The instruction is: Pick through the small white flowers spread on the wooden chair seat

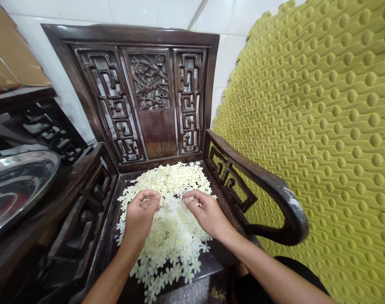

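Flowers [170,249] spread over chair seat [219,255], from near backrest [160,133] to front, between left armrest [81,172] and right armrest [262,175]. Backrest behind flowers; wall [132,10] behind backrest. Tray [36,169] far left, beyond left armrest. Mat [322,126] upright on right, outside right armrest.

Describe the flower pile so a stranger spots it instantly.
Find the dark wooden chair before the white tiled wall. On its seat, beneath the left hand and right hand, spreads the pile of small flowers. Its pale petals stand out from that dark wood and the bumpy yellow mat at right.
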Tool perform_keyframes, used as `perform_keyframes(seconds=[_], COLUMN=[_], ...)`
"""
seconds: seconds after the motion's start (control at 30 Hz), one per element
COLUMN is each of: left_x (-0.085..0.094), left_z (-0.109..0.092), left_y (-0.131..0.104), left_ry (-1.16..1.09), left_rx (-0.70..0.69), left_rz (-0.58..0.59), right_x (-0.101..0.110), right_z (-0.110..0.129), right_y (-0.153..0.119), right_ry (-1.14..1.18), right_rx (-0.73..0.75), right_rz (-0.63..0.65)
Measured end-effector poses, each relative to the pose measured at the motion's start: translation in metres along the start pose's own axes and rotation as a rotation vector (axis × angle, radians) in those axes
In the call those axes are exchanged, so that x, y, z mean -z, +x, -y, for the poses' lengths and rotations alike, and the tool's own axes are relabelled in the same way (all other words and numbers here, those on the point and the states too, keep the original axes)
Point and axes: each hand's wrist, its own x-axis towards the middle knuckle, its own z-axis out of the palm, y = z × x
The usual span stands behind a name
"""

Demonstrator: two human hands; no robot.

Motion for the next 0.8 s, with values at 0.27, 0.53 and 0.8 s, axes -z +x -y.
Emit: perform_keyframes(seconds=[0.27, 0.53, 0.8], left_x=[-0.014, -0.019, -0.02], left_z=[0.006, 0.01, 0.011], left_y=[-0.021, -0.031, -0.033], left_ry=[0.092, 0.331, 0.374], left_rx=[-0.199, -0.37, -0.43], left_rz=[0.373, 0.398, 0.426], right_x=[-0.003, -0.017, -0.026], right_z=[0.014, 0.013, 0.02], right_y=[0.001, -0.007, -0.01], right_ry=[0.707, 0.817, 0.786], right_rx=[-0.356, -0.477, -0.471], right_rz=[0.065, 0.137, 0.129])
